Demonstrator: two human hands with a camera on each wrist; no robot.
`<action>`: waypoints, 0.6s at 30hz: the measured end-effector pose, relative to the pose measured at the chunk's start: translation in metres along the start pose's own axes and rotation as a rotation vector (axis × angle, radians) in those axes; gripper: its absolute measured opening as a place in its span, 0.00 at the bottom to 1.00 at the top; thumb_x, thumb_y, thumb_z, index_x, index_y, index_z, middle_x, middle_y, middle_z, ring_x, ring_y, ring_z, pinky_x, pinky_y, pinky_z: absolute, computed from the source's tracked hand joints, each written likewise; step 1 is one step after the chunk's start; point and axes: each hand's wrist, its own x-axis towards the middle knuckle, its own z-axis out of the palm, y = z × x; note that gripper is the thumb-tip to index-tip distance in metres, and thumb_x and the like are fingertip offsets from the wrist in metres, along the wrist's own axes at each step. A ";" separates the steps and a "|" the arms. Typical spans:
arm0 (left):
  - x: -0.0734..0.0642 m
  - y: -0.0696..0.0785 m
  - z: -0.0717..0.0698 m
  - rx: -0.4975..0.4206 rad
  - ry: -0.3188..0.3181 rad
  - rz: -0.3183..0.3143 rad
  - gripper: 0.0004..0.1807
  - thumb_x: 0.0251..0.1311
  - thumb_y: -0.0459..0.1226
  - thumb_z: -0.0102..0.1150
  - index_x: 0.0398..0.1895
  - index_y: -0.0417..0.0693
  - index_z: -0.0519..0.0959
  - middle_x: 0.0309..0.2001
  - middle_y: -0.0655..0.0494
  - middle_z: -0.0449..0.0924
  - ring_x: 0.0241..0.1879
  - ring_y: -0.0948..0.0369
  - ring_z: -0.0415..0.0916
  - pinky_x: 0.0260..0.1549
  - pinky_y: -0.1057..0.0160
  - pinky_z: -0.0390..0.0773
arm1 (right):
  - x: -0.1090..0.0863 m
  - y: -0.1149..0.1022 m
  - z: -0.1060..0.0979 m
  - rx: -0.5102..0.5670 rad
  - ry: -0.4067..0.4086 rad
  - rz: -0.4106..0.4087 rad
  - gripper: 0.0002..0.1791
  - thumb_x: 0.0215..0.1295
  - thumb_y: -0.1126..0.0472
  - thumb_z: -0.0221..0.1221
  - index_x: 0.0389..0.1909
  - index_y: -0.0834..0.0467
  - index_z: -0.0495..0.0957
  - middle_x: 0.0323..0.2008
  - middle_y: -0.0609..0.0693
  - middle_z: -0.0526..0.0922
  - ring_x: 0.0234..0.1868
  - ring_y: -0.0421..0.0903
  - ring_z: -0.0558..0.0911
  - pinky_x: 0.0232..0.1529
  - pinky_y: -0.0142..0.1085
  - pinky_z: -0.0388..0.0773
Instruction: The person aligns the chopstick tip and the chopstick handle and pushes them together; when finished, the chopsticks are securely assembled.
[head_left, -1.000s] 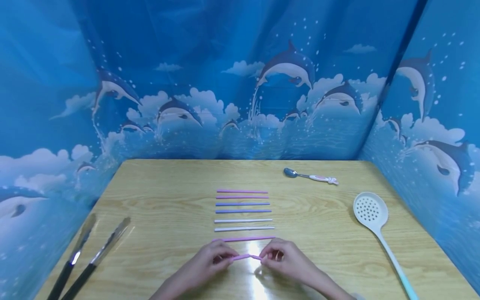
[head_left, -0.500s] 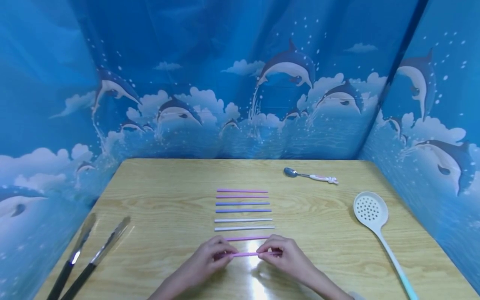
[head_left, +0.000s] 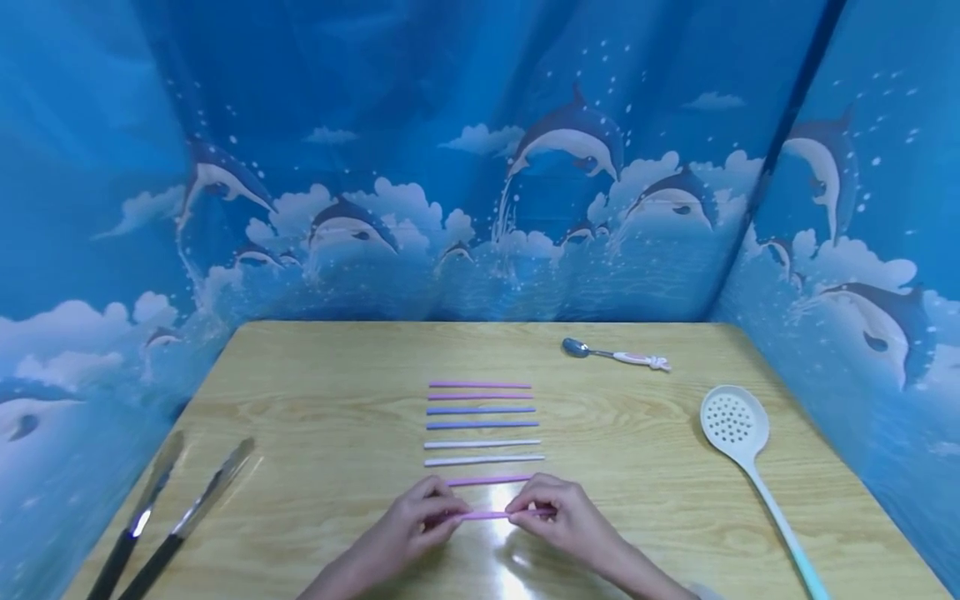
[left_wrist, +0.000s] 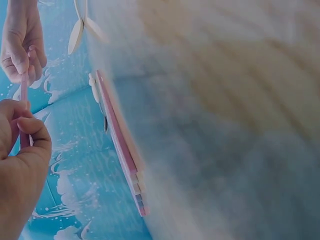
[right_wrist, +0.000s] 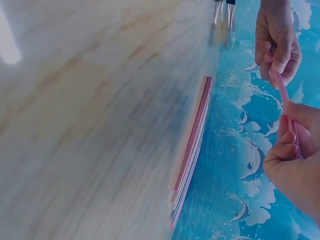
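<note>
My left hand (head_left: 420, 518) and right hand (head_left: 558, 512) face each other over the near part of the table, pinching one thin pink stick (head_left: 486, 516). It runs straight and nearly level between the fingertips. In the left wrist view the pink stick (left_wrist: 23, 90) passes through the left thumb and fingers towards the right hand (left_wrist: 22, 50). Seen from the right wrist, both hands hold it well apart. Just beyond lies another pink stick (head_left: 487, 481), partly behind the hands. Further back, white sticks (head_left: 483, 459), blue sticks (head_left: 482, 425) and pinkish-purple sticks (head_left: 480, 396) form parallel rows.
A white slotted skimmer (head_left: 735, 421) with a mint handle end lies at the right. Two dark-handled brushes (head_left: 168, 546) lie at the left edge. Towards the back right is a small spoon (head_left: 633, 358). A blue dolphin curtain (head_left: 420, 275) surrounds the wooden table (head_left: 322, 375).
The held stick looked bent at a narrow point mid-span one second ago; now it shows straight. My right hand has shifted slightly left, nearer the left hand. The head view has moved a little.
</note>
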 end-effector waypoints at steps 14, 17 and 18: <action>0.002 -0.002 0.003 -0.063 -0.057 -0.253 0.09 0.62 0.34 0.57 0.43 0.42 0.81 0.33 0.57 0.73 0.31 0.72 0.67 0.28 0.73 0.77 | 0.001 0.006 -0.006 -0.069 -0.043 0.063 0.05 0.57 0.69 0.63 0.34 0.59 0.83 0.28 0.44 0.76 0.29 0.29 0.71 0.26 0.26 0.76; 0.004 -0.004 0.001 -0.027 -0.051 -0.275 0.11 0.61 0.34 0.58 0.45 0.41 0.81 0.36 0.55 0.76 0.32 0.71 0.70 0.31 0.72 0.78 | 0.000 0.009 -0.009 -0.060 -0.054 0.081 0.07 0.56 0.71 0.62 0.36 0.60 0.84 0.29 0.45 0.76 0.30 0.30 0.71 0.28 0.26 0.76; 0.004 -0.005 0.001 -0.020 -0.046 -0.284 0.11 0.60 0.33 0.59 0.46 0.40 0.81 0.37 0.54 0.76 0.33 0.71 0.71 0.32 0.72 0.79 | 0.000 0.010 -0.010 -0.056 -0.053 0.089 0.08 0.56 0.72 0.62 0.36 0.61 0.83 0.30 0.46 0.77 0.30 0.30 0.72 0.29 0.26 0.77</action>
